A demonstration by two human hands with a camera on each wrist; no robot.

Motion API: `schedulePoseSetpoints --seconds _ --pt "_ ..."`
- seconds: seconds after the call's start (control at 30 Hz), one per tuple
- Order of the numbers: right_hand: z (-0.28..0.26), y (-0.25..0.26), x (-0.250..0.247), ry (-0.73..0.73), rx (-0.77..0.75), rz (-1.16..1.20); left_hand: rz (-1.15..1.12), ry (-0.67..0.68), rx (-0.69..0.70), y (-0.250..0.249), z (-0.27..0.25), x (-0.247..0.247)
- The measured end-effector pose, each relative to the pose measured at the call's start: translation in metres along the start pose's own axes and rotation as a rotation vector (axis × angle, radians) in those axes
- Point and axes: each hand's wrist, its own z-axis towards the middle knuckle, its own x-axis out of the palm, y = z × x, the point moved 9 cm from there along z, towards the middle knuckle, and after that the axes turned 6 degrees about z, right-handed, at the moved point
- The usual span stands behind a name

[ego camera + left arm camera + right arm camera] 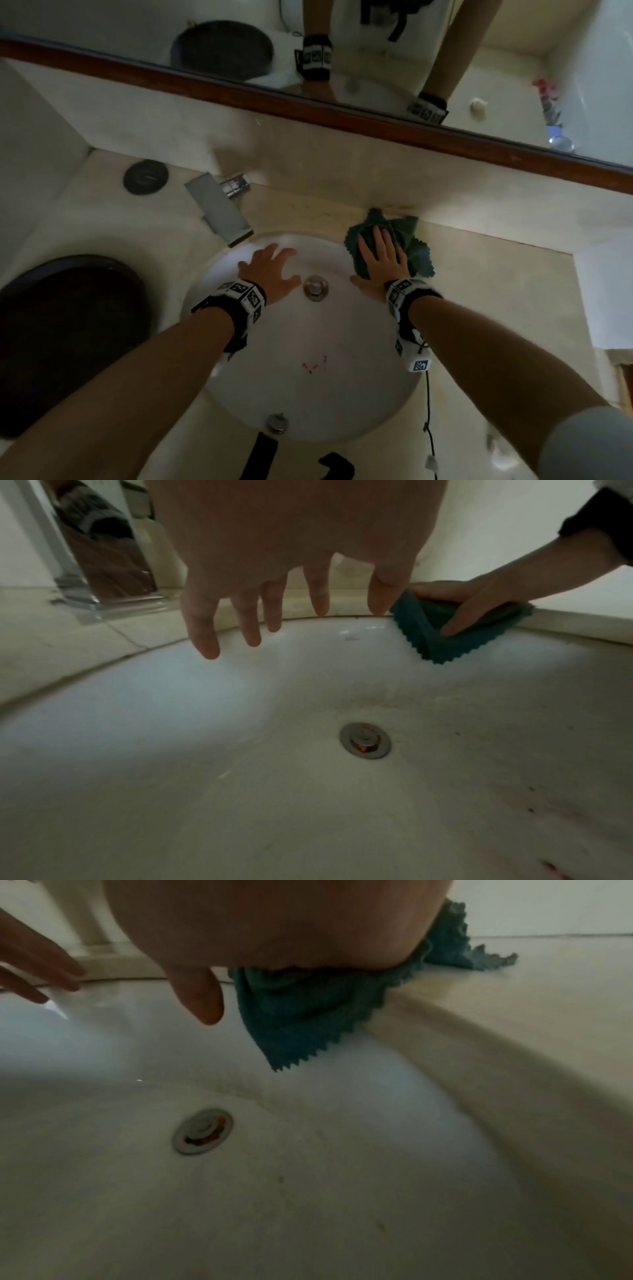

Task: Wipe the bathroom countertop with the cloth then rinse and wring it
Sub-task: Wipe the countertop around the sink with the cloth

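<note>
A teal cloth (419, 251) lies crumpled on the beige countertop (479, 274) at the far right rim of the white sink (308, 377). One zigzag-edged corner of the cloth (308, 1015) hangs over the rim into the basin. My right hand (380, 257) presses flat on the cloth with straight fingers, its thumb (198, 999) spread out beside it. My left hand (270, 270) hovers open over the far left of the basin, fingers (202, 637) spread and holding nothing. From the left wrist the cloth (445, 645) shows under my right hand (479, 601).
A chrome faucet (215, 209) stands at the sink's far left, with the drain (315, 287) between my hands. A large dark round tray (68, 342) sits on the counter to the left, a small dark disc (145, 177) behind it. A wood-framed mirror (342, 51) runs along the back.
</note>
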Motion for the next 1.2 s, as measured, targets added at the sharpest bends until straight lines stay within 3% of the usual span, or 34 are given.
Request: schedulePoseSetpoints --seconds 0.13,0.27,0.5,0.73,0.93,1.2 --pt "0.022 0.034 -0.007 -0.017 -0.108 -0.029 -0.012 -0.003 -0.055 0.018 -0.003 -0.009" --pt "0.019 0.026 -0.011 -0.049 -0.102 -0.033 -0.004 -0.018 -0.053 0.02 -0.004 -0.01" --pt "-0.052 -0.041 0.014 -0.095 0.169 0.04 -0.002 0.0 0.084 -0.015 -0.021 0.004" --pt "-0.153 -0.071 0.066 -0.125 0.399 0.19 0.057 0.019 0.223 -0.045 -0.059 0.033" --pt "-0.218 -0.051 0.107 -0.119 0.555 0.362 0.113 0.019 0.325 -0.063 -0.095 0.058" --pt "-0.26 -0.005 0.139 -0.12 0.629 0.397 0.072 0.046 0.372 -0.081 -0.111 0.075"
